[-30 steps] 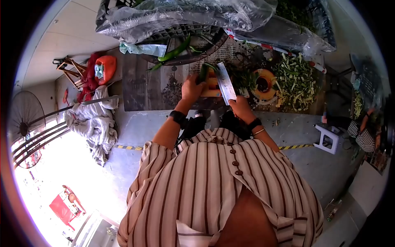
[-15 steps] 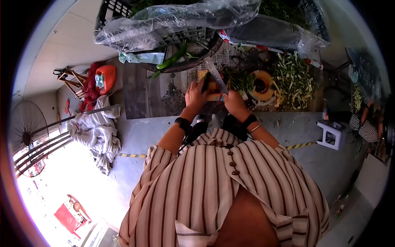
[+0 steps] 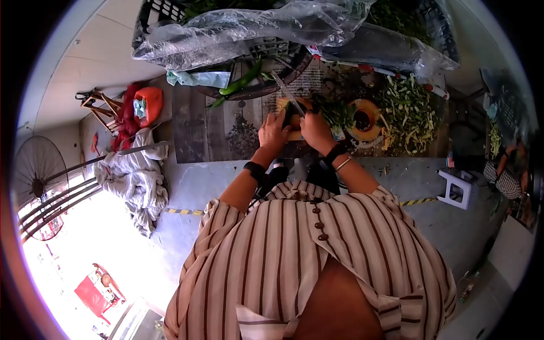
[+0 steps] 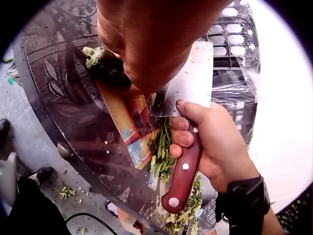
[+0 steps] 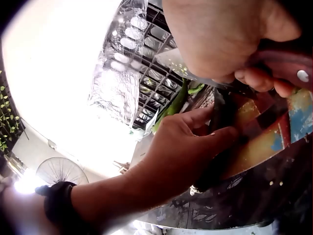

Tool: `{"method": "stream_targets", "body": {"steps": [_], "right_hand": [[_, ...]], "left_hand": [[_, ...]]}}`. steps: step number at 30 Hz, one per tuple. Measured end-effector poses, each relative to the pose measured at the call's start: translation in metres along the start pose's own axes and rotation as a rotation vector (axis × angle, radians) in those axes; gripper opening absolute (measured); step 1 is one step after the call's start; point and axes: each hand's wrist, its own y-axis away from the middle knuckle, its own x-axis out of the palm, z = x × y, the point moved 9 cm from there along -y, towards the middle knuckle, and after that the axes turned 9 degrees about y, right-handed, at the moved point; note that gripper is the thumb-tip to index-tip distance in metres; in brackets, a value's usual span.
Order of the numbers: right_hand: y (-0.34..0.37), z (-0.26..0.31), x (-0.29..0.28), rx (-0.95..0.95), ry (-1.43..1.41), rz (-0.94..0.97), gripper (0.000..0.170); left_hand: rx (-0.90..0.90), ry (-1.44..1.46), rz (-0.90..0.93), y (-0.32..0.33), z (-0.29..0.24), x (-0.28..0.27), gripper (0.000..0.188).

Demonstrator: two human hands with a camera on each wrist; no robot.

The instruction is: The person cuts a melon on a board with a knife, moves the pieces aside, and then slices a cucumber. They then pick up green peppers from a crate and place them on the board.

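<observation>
My left hand [image 3: 273,131] grips a dark green vegetable [image 5: 221,108], thumb on one side and fingers on the other. A pale end of it shows beyond that hand in the left wrist view. Beneath lies a yellow, red and blue patterned board [image 4: 120,116]. In my right hand [image 3: 317,133] is a cleaver [image 4: 186,166], held by its riveted red-brown handle with the thumb near the blade's base. Its blade stands nearly edge-on to the head view, close over the vegetable. Cut green strips [image 4: 164,147] lie on the blade's far side from my left hand.
Right of the board are an orange round dish [image 3: 371,135] and a heap of chopped pale green pieces [image 3: 411,113]. Behind, a long green pepper [image 3: 241,84] lies by a black crate [image 3: 150,22] draped in clear plastic [image 3: 226,31]. A white stool [image 3: 454,190] stands on the floor.
My right hand has moved left with the cleaver, closer to my left hand. The blade has turned from showing its broad face to nearly edge-on. My left hand keeps hold of the vegetable.
</observation>
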Motion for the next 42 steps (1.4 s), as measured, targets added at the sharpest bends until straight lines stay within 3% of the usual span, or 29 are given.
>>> {"method": "stream_targets", "body": {"steps": [14,20,29,33,39,42], "right_hand": [[0.022,-0.011,0.001,0.066,0.108,0.263,0.015],[-0.001,0.003,0.008,-0.051,0.054,0.162,0.018],[0.016,-0.004,-0.004,0.002,0.078,0.115,0.015],[0.000,0.005,0.000,0.020,0.075,0.214,0.015],[0.004,-0.009,0.008,-0.007,0.104,0.153,0.013],[0.013,-0.022,0.018,0.064,0.086,0.210,0.013]], "left_hand": [[0.050,-0.023,-0.031,0.000,-0.002,0.001,0.054],[0.011,-0.039,-0.010,-0.003,0.003,0.002,0.053],[0.013,-0.070,-0.012,-0.003,-0.004,0.002,0.048],[-0.012,-0.084,0.047,-0.005,0.002,0.007,0.048],[0.020,-0.069,0.018,-0.003,-0.002,0.004,0.048],[-0.007,-0.085,0.025,-0.003,0.002,0.005,0.048]]}}
